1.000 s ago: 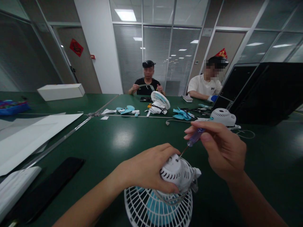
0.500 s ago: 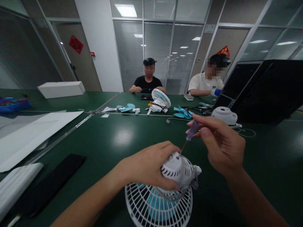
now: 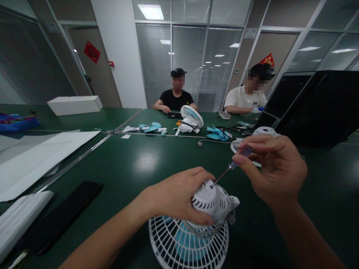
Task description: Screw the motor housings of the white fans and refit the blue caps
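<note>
A small white fan with pale blue blades lies on the green table in front of me, its grille low in the view. My left hand is wrapped round the fan's white slotted housing, thumb at the near side and fingers over the top. A screwdriver with a clear purple handle is pinched in my right hand. Its thin shaft slants down to the left, and the tip is at a small hole in the housing; whether it sits inside, I cannot tell. A cable is looped round the housing.
Another white fan, blue blades and a white housing lie farther back. Two people sit across the table. A black monitor stands at right. White sheets, a black pouch and a white box are at left.
My right hand has moved right and slightly down, so the screwdriver leans farther over to the right. Its tip stays near the hole. My left hand keeps its hold.
</note>
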